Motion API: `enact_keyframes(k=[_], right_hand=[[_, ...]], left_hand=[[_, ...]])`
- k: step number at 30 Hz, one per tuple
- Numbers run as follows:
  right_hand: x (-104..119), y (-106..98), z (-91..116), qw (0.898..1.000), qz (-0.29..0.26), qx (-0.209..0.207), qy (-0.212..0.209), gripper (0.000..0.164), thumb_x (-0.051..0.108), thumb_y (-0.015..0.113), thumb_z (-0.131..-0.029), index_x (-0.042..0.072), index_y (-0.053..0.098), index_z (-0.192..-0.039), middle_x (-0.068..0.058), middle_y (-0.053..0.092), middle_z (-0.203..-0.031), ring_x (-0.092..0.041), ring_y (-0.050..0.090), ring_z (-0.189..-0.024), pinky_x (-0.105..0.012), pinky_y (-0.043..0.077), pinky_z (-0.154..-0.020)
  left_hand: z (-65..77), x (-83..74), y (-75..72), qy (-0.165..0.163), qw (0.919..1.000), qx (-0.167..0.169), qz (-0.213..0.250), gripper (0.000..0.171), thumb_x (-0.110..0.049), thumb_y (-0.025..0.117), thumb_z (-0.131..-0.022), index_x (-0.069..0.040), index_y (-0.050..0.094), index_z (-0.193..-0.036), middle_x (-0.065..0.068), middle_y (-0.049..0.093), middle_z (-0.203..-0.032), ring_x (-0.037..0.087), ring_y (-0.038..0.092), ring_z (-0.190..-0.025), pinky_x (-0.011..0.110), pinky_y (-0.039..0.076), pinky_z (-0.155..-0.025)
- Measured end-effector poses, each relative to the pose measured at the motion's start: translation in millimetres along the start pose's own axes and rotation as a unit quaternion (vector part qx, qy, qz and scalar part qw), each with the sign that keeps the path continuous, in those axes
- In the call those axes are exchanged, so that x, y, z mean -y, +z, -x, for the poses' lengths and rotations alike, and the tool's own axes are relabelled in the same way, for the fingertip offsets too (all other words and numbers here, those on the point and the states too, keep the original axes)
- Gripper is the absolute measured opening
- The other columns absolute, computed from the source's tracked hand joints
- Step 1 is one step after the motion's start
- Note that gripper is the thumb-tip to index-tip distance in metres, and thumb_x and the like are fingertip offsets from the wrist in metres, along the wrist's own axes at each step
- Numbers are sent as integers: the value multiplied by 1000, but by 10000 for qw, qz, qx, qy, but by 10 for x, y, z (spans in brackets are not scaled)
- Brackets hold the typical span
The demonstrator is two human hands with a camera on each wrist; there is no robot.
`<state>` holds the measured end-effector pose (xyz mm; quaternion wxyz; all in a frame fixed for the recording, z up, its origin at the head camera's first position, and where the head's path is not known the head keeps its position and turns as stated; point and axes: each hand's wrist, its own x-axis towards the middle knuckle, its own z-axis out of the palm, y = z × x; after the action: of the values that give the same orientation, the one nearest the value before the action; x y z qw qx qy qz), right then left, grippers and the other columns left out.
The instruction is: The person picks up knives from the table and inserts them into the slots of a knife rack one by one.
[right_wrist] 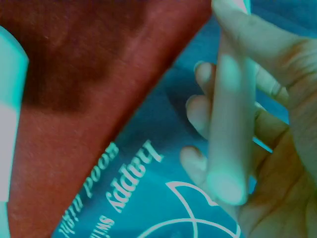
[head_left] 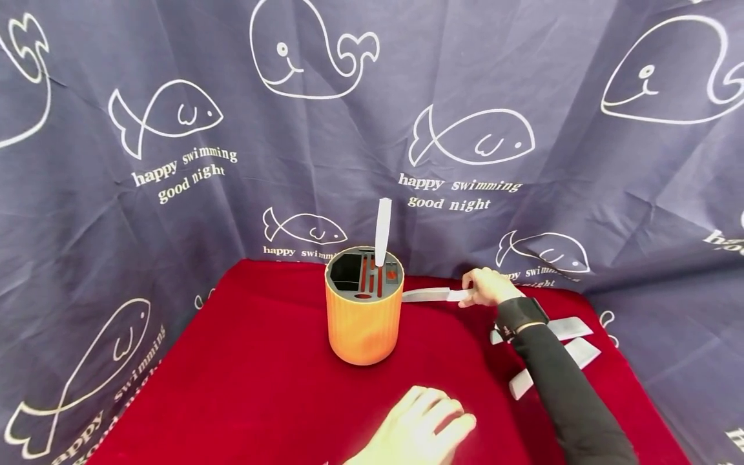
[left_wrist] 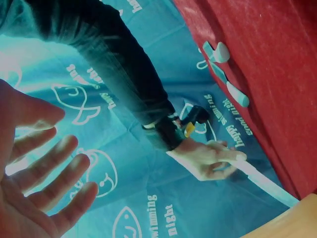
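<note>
My right hand [head_left: 487, 287] grips a white-handled kitchen knife [head_left: 427, 295] at the handle, right of the holder. Its blade points left and reaches the side of the orange ribbed knife block [head_left: 363, 329] in the head view. In the right wrist view the pale handle [right_wrist: 230, 129] lies between thumb and fingers. One white handle [head_left: 382, 229] stands up from a slot in the block's dark top; its blade is hidden inside. My left hand [head_left: 421, 426] hovers in front of the block, palm empty, fingers loosely spread in the left wrist view.
Two more knives with pale handles lie on the red cloth to the right, one blade [head_left: 569, 328] behind the other blade [head_left: 581, 352], partly covered by my right forearm [head_left: 566, 387]. A blue-grey curtain [head_left: 372, 142] with whale and fish prints hangs behind the table.
</note>
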<state>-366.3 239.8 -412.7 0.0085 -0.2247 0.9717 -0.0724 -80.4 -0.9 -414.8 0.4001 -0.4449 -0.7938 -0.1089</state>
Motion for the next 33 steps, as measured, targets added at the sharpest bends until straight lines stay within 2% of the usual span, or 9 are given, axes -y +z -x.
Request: enact_keyframes(k=[5,10,14,18,22,27,33], right_hand=[[42,-144,35,9995,3,-116,298,40,51,92,-62,22,69,-77,-7,70,-79,-29,64,-74,-49,50,-62],[61,-277,63,9986,-295,-283,329,40,48,90,-66,18,72,-85,-10,73,-89,-31,66,-80,-50,52,-64],[22,-329,75,9948,-689,-736,131,36,36,92,-66,13,71,-84,-8,73,-83,-27,63,-77,-43,51,-71],[12,-334,101,9833,-1172,-1390,80,33,31,94,-64,13,67,-75,-2,68,-72,-21,59,-71,-33,47,-71],[48,-267,108,9612,-1656,-2203,88,36,28,93,-66,11,64,-79,-4,67,-66,-17,61,-64,-27,47,-64],[142,-150,90,9188,-2052,-3371,23,34,24,92,-70,9,62,-79,-5,65,-67,-9,56,-62,-17,41,-59],[348,-184,104,8794,-2485,-4060,-101,33,23,88,-76,10,58,-72,-5,62,-57,4,48,-51,-10,35,-49]], left_hand=[[-14,64,7,77,9990,-383,-217,29,-17,49,-93,-21,71,-111,-6,68,-103,12,59,-98,25,51,-88],[-34,111,10,64,9972,-697,-251,31,-15,45,-93,-19,72,-107,-5,68,-99,14,61,-97,26,52,-85],[-44,139,-12,-91,9975,-686,-174,29,-15,46,-95,-18,72,-107,-5,68,-100,14,61,-96,27,51,-86],[-42,170,-41,-259,9978,-591,-150,29,-16,45,-97,-17,72,-107,-4,68,-101,15,61,-95,29,51,-89],[-49,207,-60,-407,9976,-541,-140,28,-17,45,-98,-16,71,-109,-3,68,-103,16,61,-95,30,51,-90],[-77,254,-74,-442,9963,-709,-194,28,-17,46,-98,-16,71,-110,-2,69,-103,17,62,-95,30,51,-89],[-142,335,-113,-507,9944,-910,-162,27,-16,50,-96,-14,72,-111,-1,70,-104,17,62,-94,29,51,-88]])
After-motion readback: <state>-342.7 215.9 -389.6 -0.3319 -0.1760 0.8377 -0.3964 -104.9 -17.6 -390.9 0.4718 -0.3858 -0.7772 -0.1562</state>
